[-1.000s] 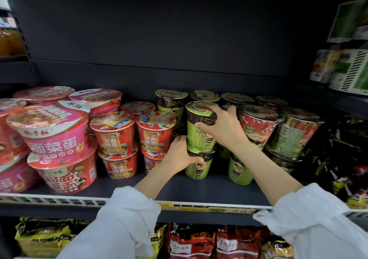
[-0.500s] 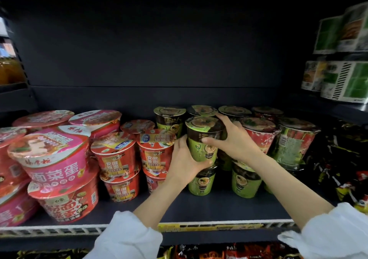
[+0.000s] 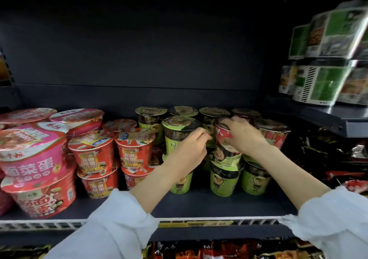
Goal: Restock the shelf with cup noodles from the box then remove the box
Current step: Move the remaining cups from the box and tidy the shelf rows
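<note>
Green cup noodles stand two high on the dark shelf (image 3: 201, 205); the front upper green cup (image 3: 177, 133) sits on a lower one (image 3: 180, 183). To its right a red cup (image 3: 223, 141) is stacked on another green cup (image 3: 224, 179). My right hand (image 3: 244, 137) grips the red cup, fingers curled over its rim and side. My left hand (image 3: 189, 151) hovers in front of the upper green cup with fingers loosely curled, tips reaching toward the red cup; it is motion-blurred. The box is out of view.
Red cups (image 3: 135, 151) and large pink bowls (image 3: 31, 155) fill the shelf's left half. More red cups (image 3: 272, 133) stand at the right, with dark snack bags (image 3: 338, 159) beyond. Green-and-white packs (image 3: 326, 83) sit on a higher right shelf. Packets line the shelf below.
Both hands have let go of the upper green cup. My right hand moved right onto the red cup, and my left hand slid right across the green cup's front.
</note>
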`<state>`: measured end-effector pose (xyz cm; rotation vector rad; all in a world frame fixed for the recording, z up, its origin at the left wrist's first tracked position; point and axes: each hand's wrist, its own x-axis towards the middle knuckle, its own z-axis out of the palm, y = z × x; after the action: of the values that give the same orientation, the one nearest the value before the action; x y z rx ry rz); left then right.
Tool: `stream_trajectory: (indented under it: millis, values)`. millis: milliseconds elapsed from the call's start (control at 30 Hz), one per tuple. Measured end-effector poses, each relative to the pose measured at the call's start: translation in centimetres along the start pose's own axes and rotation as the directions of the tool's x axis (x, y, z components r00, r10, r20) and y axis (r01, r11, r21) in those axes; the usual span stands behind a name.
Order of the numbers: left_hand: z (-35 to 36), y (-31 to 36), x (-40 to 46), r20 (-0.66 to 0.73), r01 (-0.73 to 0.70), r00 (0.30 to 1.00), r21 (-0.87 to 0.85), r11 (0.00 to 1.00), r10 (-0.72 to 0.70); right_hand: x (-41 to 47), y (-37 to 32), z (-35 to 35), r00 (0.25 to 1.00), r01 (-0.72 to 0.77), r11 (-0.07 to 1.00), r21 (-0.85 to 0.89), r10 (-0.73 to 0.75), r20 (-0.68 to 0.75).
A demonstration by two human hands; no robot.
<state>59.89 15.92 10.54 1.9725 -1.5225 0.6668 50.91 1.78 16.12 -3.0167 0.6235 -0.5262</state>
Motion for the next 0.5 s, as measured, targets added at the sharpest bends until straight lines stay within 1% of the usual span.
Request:
stream_trajectory:
  millis: [67, 133, 167, 200, 267, 300, 333, 400, 433, 500]
  values:
    - [1.0, 0.7, 0.2, 0.142, 0.159, 0.979, -0.081, 0.984, -0.146, 0.1, 0.4, -0.2, 1.000, 0.023, 1.000, -0.011, -0.022, 0.009]
    - [1.9, 1.4, 0.6, 0.249, 0.328, 0.923, -0.113, 0.938, -0.293, 0.3, 0.4, -0.6, 0.998, 0.053, 0.998, -0.020, -0.052, 0.044]
    - [2.3, 1.8, 1.0, 0.286, 0.396, 0.892, -0.122, 0.910, -0.350, 0.6, 0.4, -0.7, 0.996, 0.068, 0.998, 0.004, -0.068, 0.059]
    - [2.5, 2.1, 1.5, 0.320, 0.458, 0.859, -0.130, 0.880, -0.400, 1.0, 0.3, -1.0, 0.995, 0.071, 0.996, 0.060, -0.075, 0.067]
    - [3.2, 2.3, 2.5, 0.384, 0.593, 0.772, -0.147, 0.792, -0.507, 2.0, 0.3, -1.7, 0.997, 0.057, 0.979, 0.195, -0.066, 0.040]
    - [3.7, 2.0, 2.9, 0.407, 0.660, 0.722, -0.161, 0.734, -0.560, 2.7, 0.4, -2.0, 0.998, 0.055, 0.974, 0.221, -0.060, 0.013]
    - [4.2, 1.7, 3.3, 0.430, 0.715, 0.676, -0.190, 0.672, -0.598, 3.4, 0.6, -2.2, 0.998, 0.055, 0.976, 0.211, -0.056, -0.001]
    - [5.6, 0.8, 4.0, 0.456, 0.795, 0.604, -0.288, 0.534, -0.653, 4.8, 1.0, -2.5, 0.998, 0.063, 0.986, 0.156, -0.067, 0.020]
    - [6.4, 0.1, 4.3, 0.447, 0.813, 0.582, -0.313, 0.490, -0.679, 5.3, 1.2, -2.6, 0.996, 0.065, 0.989, 0.136, -0.072, 0.051]
    - [7.7, -0.6, 4.7, 0.427, 0.827, 0.562, -0.268, 0.495, -0.708, 6.5, 1.6, -2.5, 0.991, 0.054, 0.991, 0.123, -0.068, 0.119]
